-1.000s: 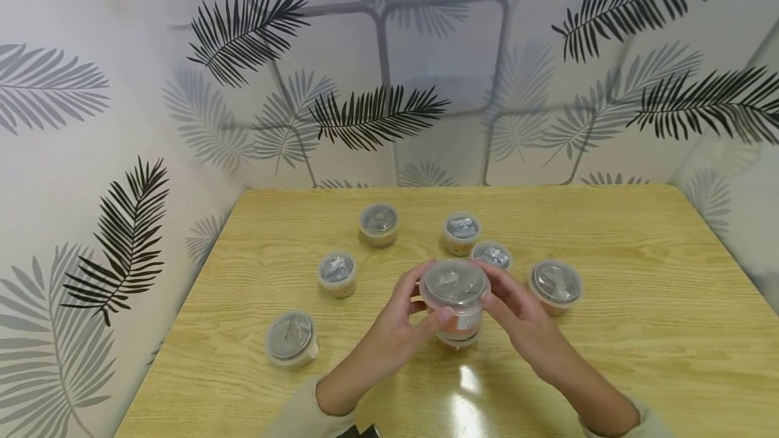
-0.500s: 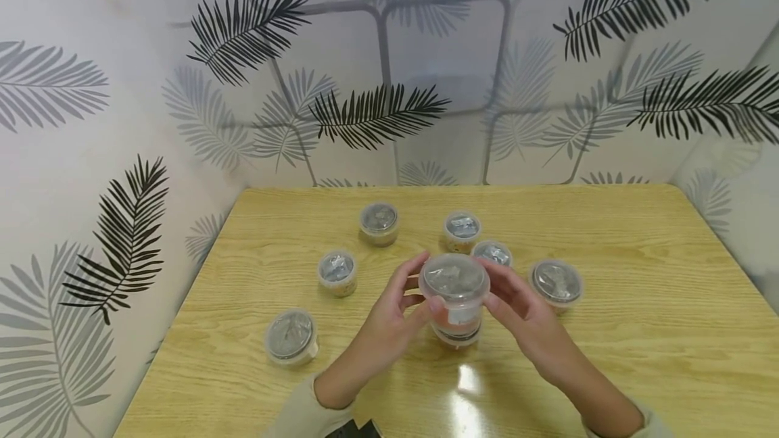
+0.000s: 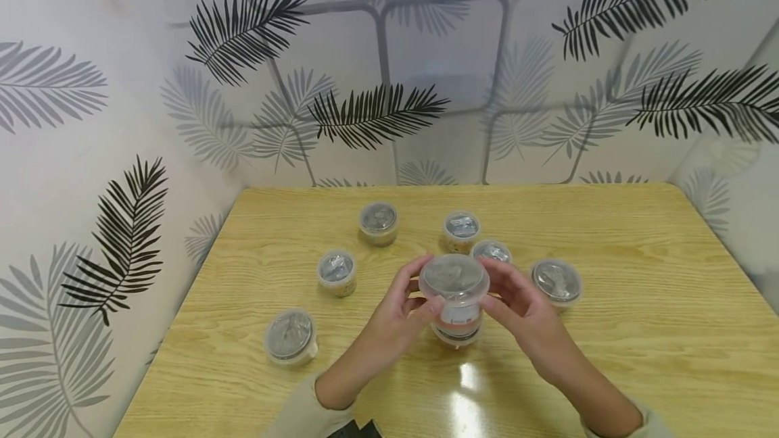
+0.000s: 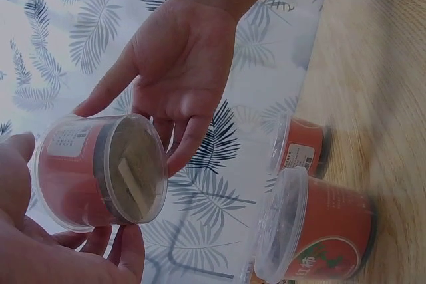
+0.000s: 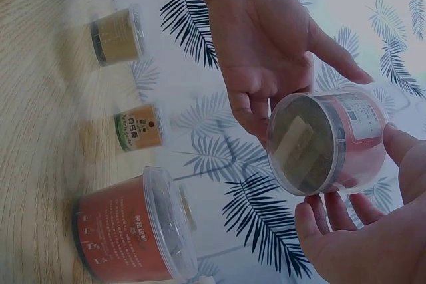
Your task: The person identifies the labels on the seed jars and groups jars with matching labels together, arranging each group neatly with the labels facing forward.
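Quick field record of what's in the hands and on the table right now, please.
held: red tub with clear lid, lifted above another red tub on the table
left hand: fingers on the held tub's side
right hand: fingers on its other side
gap: in the left wrist view the held tub is clear of the lower one
others: six lidded tubs stand around, e.g. near-left tub

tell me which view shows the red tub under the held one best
The right wrist view: the red tub on the table lies close and whole, its label print and clear lid in sight. The left wrist view shows it too, nearly as well. In the head view only its rim peeks out below the held tub.
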{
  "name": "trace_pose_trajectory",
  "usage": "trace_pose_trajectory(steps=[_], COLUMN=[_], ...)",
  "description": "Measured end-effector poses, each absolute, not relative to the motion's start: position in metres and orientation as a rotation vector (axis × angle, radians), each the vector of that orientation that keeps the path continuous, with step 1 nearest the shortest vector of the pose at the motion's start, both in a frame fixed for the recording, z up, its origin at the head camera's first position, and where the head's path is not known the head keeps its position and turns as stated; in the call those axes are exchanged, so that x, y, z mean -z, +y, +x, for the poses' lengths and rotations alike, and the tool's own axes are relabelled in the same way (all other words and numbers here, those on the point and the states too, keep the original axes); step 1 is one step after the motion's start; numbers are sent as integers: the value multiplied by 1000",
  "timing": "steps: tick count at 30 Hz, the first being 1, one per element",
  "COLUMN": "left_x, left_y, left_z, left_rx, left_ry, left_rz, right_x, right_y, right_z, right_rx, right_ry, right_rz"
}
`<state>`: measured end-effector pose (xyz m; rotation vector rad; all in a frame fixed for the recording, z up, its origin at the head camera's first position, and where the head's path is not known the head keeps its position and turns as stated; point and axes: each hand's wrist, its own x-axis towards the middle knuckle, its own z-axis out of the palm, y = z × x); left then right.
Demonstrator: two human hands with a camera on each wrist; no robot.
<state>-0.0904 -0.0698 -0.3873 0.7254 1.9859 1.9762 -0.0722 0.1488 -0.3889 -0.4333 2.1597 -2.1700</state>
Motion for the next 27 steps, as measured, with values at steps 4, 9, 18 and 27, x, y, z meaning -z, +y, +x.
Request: trace_pose_trajectory(steps=[4,9,18,27], left_x=[390,391,393,394], left_y=[-68,-66,-65,-70], left_z=[-91,-89,-90,-97], left_rx=[-1945,-1929,-1932,-1951], left_ry=[2012,2029,2011,2005], left_rz=[772,799,843,738], right_x=[391,392,390,388], right_y=[149,149,148,147], right_z=[-73,-73,-70,-67], right_rx=[2185,2176,2163,2133], right_ry=[2098,2021,1959,2121], right_rz=[-514,-605,-617,-427])
